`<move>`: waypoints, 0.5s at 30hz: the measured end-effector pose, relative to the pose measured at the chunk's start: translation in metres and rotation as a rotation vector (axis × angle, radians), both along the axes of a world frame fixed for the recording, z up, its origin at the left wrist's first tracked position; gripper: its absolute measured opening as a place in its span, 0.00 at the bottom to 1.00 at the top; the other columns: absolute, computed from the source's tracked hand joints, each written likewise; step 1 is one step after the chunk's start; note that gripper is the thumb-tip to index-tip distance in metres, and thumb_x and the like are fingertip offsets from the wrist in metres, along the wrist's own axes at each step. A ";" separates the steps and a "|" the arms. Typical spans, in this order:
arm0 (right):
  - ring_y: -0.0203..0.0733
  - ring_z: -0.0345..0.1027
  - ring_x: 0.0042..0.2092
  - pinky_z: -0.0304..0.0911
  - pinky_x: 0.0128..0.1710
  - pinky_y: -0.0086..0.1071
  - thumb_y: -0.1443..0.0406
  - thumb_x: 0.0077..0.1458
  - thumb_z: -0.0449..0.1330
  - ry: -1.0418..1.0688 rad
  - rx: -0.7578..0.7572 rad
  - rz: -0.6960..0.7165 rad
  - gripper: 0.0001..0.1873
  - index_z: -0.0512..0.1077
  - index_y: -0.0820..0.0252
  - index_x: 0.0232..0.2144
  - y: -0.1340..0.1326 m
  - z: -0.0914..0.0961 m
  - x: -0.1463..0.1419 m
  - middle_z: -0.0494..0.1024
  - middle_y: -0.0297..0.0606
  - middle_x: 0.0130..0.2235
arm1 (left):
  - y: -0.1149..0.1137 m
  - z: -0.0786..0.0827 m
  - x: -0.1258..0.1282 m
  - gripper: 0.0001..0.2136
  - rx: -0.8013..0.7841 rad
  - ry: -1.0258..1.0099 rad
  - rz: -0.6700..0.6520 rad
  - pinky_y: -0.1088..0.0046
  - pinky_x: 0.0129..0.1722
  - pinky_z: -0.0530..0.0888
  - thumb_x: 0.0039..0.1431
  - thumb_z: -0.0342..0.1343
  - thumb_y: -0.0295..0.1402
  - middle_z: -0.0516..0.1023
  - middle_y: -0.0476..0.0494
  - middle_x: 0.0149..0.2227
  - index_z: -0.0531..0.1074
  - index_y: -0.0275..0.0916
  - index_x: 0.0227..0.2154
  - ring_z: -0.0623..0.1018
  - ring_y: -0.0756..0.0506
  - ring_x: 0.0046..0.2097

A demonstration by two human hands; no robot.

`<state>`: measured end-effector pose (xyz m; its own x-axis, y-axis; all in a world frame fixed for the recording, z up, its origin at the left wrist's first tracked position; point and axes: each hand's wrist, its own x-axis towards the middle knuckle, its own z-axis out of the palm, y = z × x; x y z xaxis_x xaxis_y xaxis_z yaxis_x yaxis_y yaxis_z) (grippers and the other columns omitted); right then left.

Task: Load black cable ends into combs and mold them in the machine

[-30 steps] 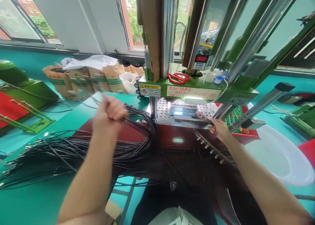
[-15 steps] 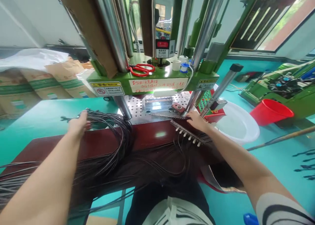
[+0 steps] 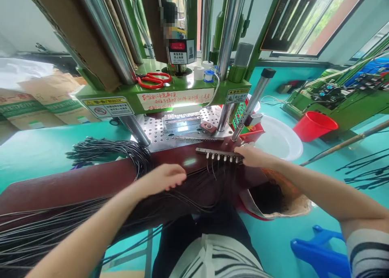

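My right hand (image 3: 253, 156) grips the right end of a dark metal bar (image 3: 217, 153) at the table's front. Several pale connector ends stick out along the bar's near side, with thin cables hanging below. My left hand (image 3: 170, 177) hovers over the brown table (image 3: 100, 174), fingers loosely bent and nothing visible in them. To its left lies a thick bundle of black cables (image 3: 106, 148), curving over the table edge. A second narrow metal strip (image 3: 197, 139) rests on the perforated press plate (image 3: 152, 128), before a clear-looking mould block (image 3: 182, 125).
The green press (image 3: 115, 93) stands ahead, with red-handled scissors (image 3: 154, 80) on its crossbeam. To the right are a white tub (image 3: 279, 138), a red bucket (image 3: 314, 126) and a blue stool (image 3: 319, 249). Loose black cables (image 3: 60, 225) spread along the near left.
My left hand has let go of the cable bundle and moved right, towards the middle. My right hand has shifted onto the connector bar, which now lies more level.
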<state>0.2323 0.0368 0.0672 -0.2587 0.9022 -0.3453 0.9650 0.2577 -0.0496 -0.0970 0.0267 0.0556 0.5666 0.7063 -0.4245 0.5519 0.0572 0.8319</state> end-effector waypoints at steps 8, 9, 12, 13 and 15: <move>0.44 0.66 0.37 0.52 0.29 0.28 0.73 0.42 0.51 0.082 0.241 -0.137 0.15 0.70 0.59 0.33 0.069 0.011 -0.024 0.75 0.39 0.35 | -0.009 -0.050 0.069 0.24 -0.136 -0.305 0.259 0.78 0.17 0.62 0.47 0.55 0.42 0.72 0.44 0.29 0.63 0.30 0.44 0.67 0.54 0.20; 0.43 0.66 0.38 0.53 0.30 0.28 0.73 0.42 0.51 0.105 0.262 -0.133 0.15 0.70 0.59 0.34 0.077 0.013 -0.030 0.75 0.39 0.36 | -0.007 -0.049 0.071 0.25 -0.181 -0.365 0.304 0.78 0.16 0.61 0.47 0.56 0.42 0.73 0.43 0.30 0.62 0.31 0.44 0.66 0.55 0.19; 0.41 0.66 0.39 0.55 0.32 0.27 0.72 0.43 0.51 0.175 0.302 -0.108 0.16 0.71 0.59 0.36 0.102 0.016 -0.049 0.75 0.38 0.38 | 0.004 -0.045 0.079 0.24 -0.368 -0.568 0.349 0.80 0.13 0.54 0.44 0.59 0.42 0.73 0.40 0.37 0.63 0.34 0.42 0.63 0.59 0.17; 0.41 0.66 0.40 0.55 0.33 0.27 0.72 0.43 0.52 0.196 0.306 -0.100 0.16 0.72 0.58 0.36 0.110 0.017 -0.056 0.75 0.37 0.38 | 0.010 -0.043 0.081 0.23 -0.427 -0.631 0.327 0.80 0.13 0.52 0.43 0.60 0.42 0.73 0.41 0.37 0.64 0.34 0.40 0.61 0.60 0.16; 0.41 0.66 0.41 0.56 0.34 0.27 0.72 0.42 0.55 0.230 0.303 -0.089 0.16 0.73 0.57 0.36 0.128 0.016 -0.071 0.75 0.36 0.40 | 0.023 -0.041 0.086 0.22 -0.500 -0.714 0.261 0.81 0.13 0.47 0.42 0.62 0.42 0.74 0.42 0.34 0.66 0.34 0.39 0.57 0.61 0.14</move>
